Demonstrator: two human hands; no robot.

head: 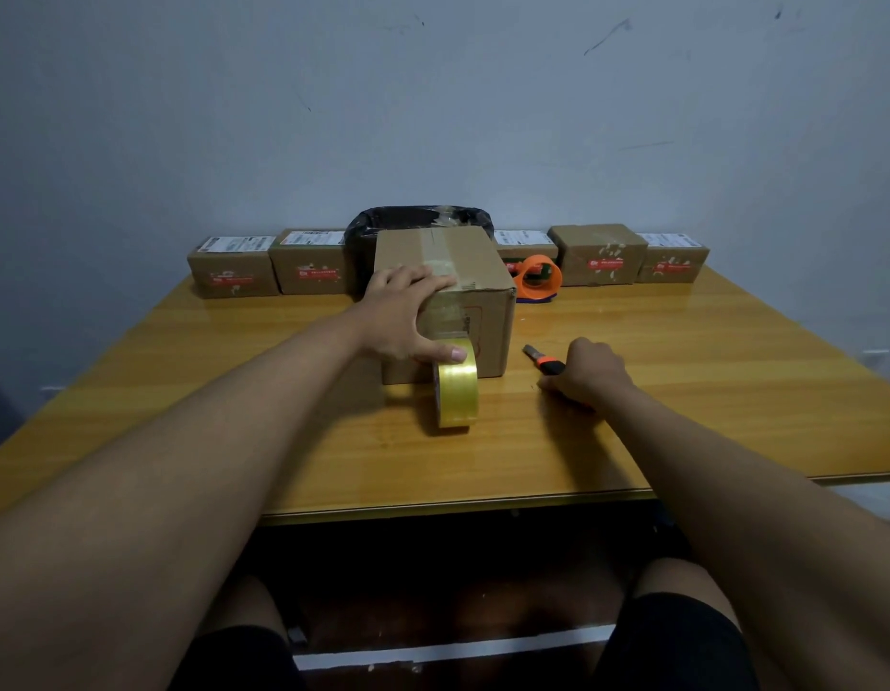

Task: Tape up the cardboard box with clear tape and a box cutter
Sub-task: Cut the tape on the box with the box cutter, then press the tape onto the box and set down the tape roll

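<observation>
I see the box (pixel 445 296) standing near the middle of the table (pixel 682 391), a strip of clear tape running over its top and down its near face. My left hand (pixel 403 316) lies spread over the box's near top edge, fingers on the lid and thumb down on the front, touching the tape roll (pixel 455 386). The roll stands on edge against the box's front, just beside that thumb. To the right, my right hand (pixel 590 374) rests on the table, closed around the cutter (pixel 545 361), whose blade end points toward the box. The two hands are well apart, box and roll between them.
</observation>
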